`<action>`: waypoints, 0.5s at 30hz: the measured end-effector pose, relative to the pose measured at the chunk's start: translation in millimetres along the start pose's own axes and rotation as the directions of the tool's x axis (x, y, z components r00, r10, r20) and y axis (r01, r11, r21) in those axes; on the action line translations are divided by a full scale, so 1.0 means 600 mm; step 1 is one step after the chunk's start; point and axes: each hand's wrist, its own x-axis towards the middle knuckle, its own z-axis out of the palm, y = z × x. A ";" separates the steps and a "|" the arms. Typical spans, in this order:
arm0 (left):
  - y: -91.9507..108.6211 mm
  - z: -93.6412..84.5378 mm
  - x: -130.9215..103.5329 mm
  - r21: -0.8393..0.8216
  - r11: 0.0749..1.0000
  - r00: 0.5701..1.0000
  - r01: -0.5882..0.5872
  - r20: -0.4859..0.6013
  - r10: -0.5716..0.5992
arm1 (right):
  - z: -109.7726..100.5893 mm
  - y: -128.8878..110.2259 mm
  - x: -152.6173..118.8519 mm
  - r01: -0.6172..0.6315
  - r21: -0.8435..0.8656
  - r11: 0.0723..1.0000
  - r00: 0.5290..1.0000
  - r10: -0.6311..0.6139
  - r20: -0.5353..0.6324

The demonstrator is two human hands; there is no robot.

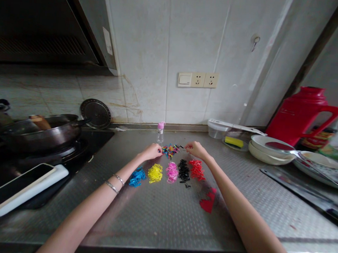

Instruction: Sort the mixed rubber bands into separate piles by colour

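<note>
A mixed pile of small colored rubber bands [170, 151] lies on the steel counter. At the pile's left edge is my left hand [152, 151], fingers pinched together; whatever is between them is too small to make out. My right hand [196, 148] is pinched just right of the pile, beside a few stray black bands [181, 146]; its fingertips' content is unclear. Nearer me sit sorted heaps: blue bands [138, 176], yellow bands [155, 173], pink bands [172, 172], black bands [183, 171] and red bands [197, 169].
Behind the pile stands a small clear bottle with a pink cap [161, 132]. A red scrap [208, 200] lies by my right forearm. On the right are bowls [271, 151], a knife [300, 193] and a red thermos [299, 116]; a pan [44, 133] occupies the left stove.
</note>
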 end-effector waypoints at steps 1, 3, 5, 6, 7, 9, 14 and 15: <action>0.001 -0.001 0.000 -0.007 1.000 1.000 0.006 -0.003 -0.006 | 0.000 0.001 0.000 -0.004 -0.001 1.000 1.000 0.004 0.004; 0.005 -0.003 -0.002 -0.021 1.000 1.000 0.020 0.001 -0.020 | -0.001 0.003 -0.001 -0.012 -0.003 1.000 1.000 0.012 0.013; 0.006 -0.005 -0.003 -0.025 0.999 1.000 0.022 0.017 -0.022 | -0.001 0.004 -0.001 -0.018 -0.008 1.000 1.000 0.018 0.012; 0.006 -0.005 -0.003 -0.024 1.000 1.000 0.016 0.021 -0.016 | -0.001 0.005 -0.001 -0.018 -0.012 1.000 1.000 0.018 0.007; 0.005 -0.005 -0.003 -0.021 1.000 1.000 0.008 0.025 -0.007 | -0.001 0.005 -0.002 -0.018 -0.015 1.000 1.000 0.018 0.002; 0.002 -0.003 -0.002 -0.021 1.000 1.000 -0.011 0.027 0.012 | -0.001 0.006 -0.002 -0.009 -0.018 1.000 1.000 0.009 -0.005; -0.003 0.003 0.000 -0.031 0.999 1.000 0.009 0.026 -0.009 | 0.001 0.006 -0.003 0.006 -0.017 1.000 1.000 -0.006 -0.002; -0.003 0.004 0.000 -0.021 1.000 1.000 0.022 0.022 -0.021 | 0.001 0.006 -0.003 0.000 -0.018 1.000 1.000 0.000 -0.002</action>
